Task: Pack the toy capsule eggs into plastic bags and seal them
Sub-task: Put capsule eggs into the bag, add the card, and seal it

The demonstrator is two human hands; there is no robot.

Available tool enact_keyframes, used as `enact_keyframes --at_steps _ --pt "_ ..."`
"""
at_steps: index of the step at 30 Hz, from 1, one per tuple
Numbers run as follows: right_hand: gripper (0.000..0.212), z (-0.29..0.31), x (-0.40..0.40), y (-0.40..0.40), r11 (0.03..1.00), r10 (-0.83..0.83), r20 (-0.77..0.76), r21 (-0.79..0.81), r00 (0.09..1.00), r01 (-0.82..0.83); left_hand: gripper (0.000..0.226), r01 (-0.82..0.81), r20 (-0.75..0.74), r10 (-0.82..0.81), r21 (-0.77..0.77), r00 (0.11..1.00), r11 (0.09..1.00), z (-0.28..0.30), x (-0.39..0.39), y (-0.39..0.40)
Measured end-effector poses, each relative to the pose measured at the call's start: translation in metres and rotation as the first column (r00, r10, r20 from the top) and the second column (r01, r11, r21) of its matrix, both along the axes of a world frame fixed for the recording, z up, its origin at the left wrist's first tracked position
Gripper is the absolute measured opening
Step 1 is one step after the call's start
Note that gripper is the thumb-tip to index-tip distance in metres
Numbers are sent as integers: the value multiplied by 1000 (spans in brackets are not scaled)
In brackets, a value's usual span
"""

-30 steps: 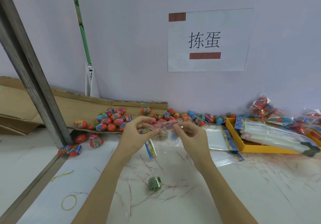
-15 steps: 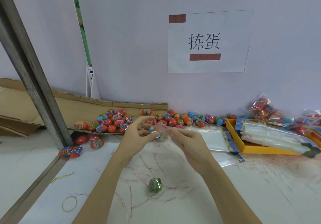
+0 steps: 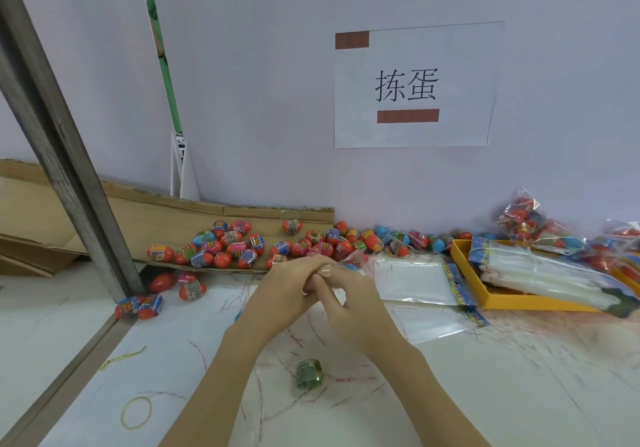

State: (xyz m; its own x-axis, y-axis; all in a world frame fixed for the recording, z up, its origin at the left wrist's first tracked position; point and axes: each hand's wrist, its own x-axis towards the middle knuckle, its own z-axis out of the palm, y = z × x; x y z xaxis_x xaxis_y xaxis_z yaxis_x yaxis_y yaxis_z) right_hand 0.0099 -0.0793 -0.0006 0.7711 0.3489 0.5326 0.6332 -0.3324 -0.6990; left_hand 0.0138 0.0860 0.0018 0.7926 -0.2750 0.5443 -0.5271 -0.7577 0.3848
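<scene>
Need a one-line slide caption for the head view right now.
Both hands, left hand and right hand, pinch a clear plastic bag before loose capsule eggs.

A pale lilac wall (image 3: 277, 82) stood behind a white table (image 3: 519, 394). A paper sign (image 3: 415, 86) was on the wall. A grey metal post (image 3: 65, 155) leaned at left, beside brown cardboard (image 3: 156, 211).
</scene>
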Motion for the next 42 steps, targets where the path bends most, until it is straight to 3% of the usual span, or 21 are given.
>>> enact_keyframes --at_steps 4,9,12,18,22,25,30,35,38,42 --pt "26 7 0 -4 998 -6 -52 69 999 10 26 -27 -18 26 -30 999 999 4 1 3" --pt "25 7 -2 -3 986 -117 44 123 992 111 10 -142 -8 142 -81 990 987 10 0 6" --pt "29 10 0 -7 962 -178 51 217 983 163 13 -216 -46 212 -147 976 965 9 0 13" --pt "40 8 12 -18 861 -334 -226 322 915 393 18 -306 -161 265 -346 951 887 1 5 8" --pt "38 0 20 -19 799 -307 -440 363 844 480 35 -257 -262 204 -188 943 948 -10 5 -7" --pt "35 -2 24 -19 743 -239 -580 408 779 531 49 -270 -277 245 -55 929 961 -19 7 -12" --pt "33 -10 27 -21 796 -387 -495 246 778 553 63 -351 -262 398 207 879 913 -28 10 -18" --pt "33 -13 27 -16 804 -338 -542 259 769 536 61 -388 -207 448 275 870 880 -33 13 -20" --pt "32 -13 27 -17 793 -348 -535 271 770 546 57 -362 -211 385 141 898 921 -29 12 -16" --pt "33 -8 25 -20 797 -307 -502 328 808 507 39 -216 -166 176 -270 970 938 -14 5 -16"
